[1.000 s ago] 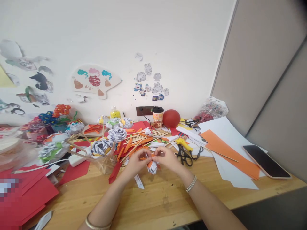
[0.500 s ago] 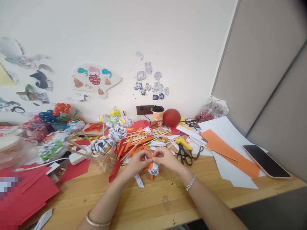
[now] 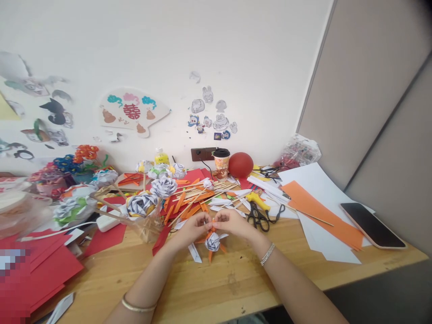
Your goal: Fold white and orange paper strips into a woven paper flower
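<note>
Wooden tabletop [image 3: 189, 292] spreads beneath the person's forearms. White sheets [image 3: 313, 177] lie between one and two o'clock, with orange sheets [image 3: 340, 227] over them, and a phone [image 3: 371, 225] rests at two. At twelve, the left hand [image 3: 195, 228] and right hand [image 3: 232, 222] meet, thumbs and fingertips pinched together. Black-handled scissors [image 3: 255, 211] lie near the right hand, towards one. Smallest is the paper flower [image 3: 212, 243], white with orange points, gripped by its upper end, its bloom at six o'clock from the fingertips.
</note>
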Available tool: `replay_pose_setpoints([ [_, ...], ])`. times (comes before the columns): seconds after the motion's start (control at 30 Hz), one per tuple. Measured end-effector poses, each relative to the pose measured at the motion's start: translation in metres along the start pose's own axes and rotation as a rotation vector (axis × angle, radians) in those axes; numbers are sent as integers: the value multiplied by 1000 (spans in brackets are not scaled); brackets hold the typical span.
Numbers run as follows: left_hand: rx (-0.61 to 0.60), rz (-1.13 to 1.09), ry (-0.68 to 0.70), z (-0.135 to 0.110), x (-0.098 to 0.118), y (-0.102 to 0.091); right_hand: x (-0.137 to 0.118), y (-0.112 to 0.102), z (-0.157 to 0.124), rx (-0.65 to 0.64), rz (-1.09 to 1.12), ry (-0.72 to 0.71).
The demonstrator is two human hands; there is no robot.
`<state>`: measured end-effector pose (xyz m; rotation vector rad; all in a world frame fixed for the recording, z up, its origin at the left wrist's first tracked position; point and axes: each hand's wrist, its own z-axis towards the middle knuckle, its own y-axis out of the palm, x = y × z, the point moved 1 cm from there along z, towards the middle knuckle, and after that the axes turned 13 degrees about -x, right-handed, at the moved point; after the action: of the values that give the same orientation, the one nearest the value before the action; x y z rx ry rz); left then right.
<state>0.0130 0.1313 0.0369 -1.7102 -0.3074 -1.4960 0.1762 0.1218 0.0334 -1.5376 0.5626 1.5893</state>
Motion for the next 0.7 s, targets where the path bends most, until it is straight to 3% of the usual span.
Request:
replay_pose_setpoints([
  [0.53, 134, 315, 24, -2, 7, 5, 8, -1, 3, 151, -243, 8],
  [0.7, 151, 343, 19, -2, 11, 7, 9, -1, 2, 108, -226, 23],
])
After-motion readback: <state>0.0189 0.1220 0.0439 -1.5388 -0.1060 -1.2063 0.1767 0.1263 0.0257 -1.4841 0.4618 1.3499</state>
